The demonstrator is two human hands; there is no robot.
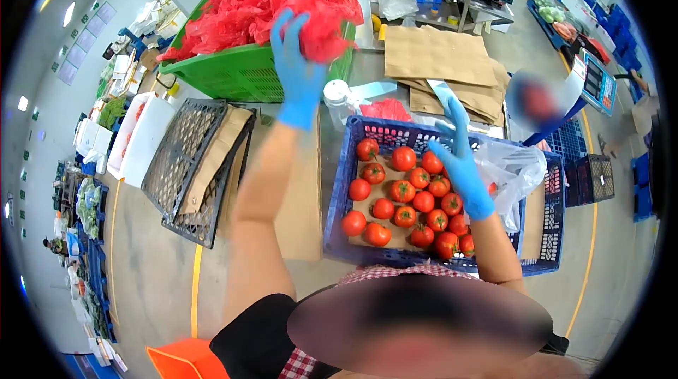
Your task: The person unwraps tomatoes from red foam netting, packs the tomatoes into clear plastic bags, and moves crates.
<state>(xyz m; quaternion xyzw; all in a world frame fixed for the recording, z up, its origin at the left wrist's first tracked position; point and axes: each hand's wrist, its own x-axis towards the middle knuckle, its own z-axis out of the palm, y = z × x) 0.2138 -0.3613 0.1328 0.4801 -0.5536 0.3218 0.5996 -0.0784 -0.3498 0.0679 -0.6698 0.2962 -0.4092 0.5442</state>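
Note:
My left hand (293, 72), in a blue glove, is raised at the front of a green crate (233, 72) heaped with red plastic bags (261, 8). A crumpled red plastic bag (325, 37) is against its thumb side and appears gripped there; two fingers point up beside it. My right hand (462, 167), also gloved in blue, is over the right side of a blue crate (335, 199), fingers spread. A pale strip (441, 93) shows by its fingertips; whether it touches them I cannot tell. Red tomatoes (402, 192) lie on cardboard inside the blue crate.
Brown cardboard sheets (438, 58) lie behind the blue crate. A clear plastic bag (512, 174) hangs over its right side. Black crates (191, 160) with cardboard stand left. A scale (597, 86) is at the right, and a clear container (342, 97) stands near the green crate.

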